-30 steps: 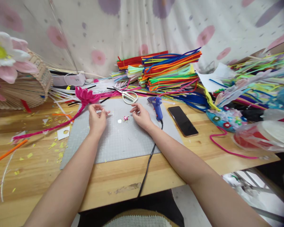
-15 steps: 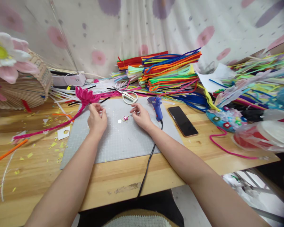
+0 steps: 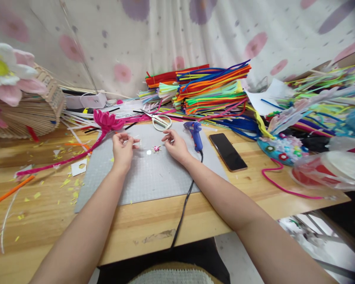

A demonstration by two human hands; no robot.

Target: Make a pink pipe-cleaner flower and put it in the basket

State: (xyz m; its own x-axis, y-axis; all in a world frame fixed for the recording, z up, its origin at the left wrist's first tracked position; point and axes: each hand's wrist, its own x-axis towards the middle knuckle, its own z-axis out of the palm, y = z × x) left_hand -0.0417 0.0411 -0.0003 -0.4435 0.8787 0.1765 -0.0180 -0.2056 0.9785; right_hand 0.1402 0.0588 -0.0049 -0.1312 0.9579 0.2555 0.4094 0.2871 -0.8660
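left hand angled inward, pinched nearly together, hold unclear, right hand loosely half-curled, holding nothing

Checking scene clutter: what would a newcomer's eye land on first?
The rainbow-coloured stack of pipe cleaners at back centre, in front of the curtain. Then the magenta flower just beyond the left hand, and the blue glue gun on the right part of the grey mat.
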